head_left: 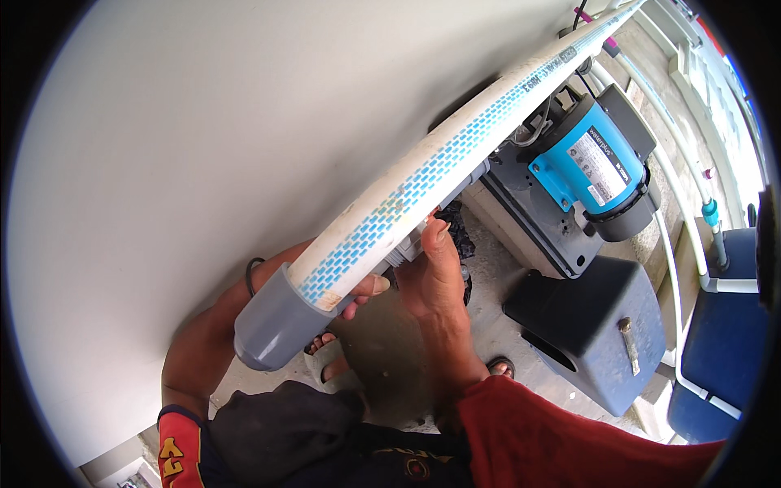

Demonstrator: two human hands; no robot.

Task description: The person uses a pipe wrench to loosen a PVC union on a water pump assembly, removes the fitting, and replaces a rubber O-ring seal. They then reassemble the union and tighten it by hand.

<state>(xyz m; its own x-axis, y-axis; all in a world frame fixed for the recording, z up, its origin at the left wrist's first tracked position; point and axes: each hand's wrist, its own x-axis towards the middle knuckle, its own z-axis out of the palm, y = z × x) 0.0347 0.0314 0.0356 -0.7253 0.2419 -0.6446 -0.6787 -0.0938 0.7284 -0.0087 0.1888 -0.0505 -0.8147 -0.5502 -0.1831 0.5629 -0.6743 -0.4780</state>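
A long white pipe point(390, 203) with a blue brick-like pattern slants from the lower middle to the upper right. A grey end cap point(281, 325) closes its near end. Under the pipe, partly hidden by it, is a grey threaded pipe fitting point(400, 254). My left arm passes behind the white pipe; my left hand point(368, 290) shows below it, thumb and fingertips closed at the fitting's near side. My right hand point(433, 272) is closed round the fitting's far side, thumb raised, its other fingers mostly hidden.
A blue electric water pump point(590, 167) stands on a black-topped base point(521, 203) to the right. Nearer lies a dark plastic cover point(590, 325) with a brush point(629, 346) on it. Thin white pipes point(679, 276) and a blue tank point(720, 342) stand beyond. A pale wall point(179, 130) borders the left.
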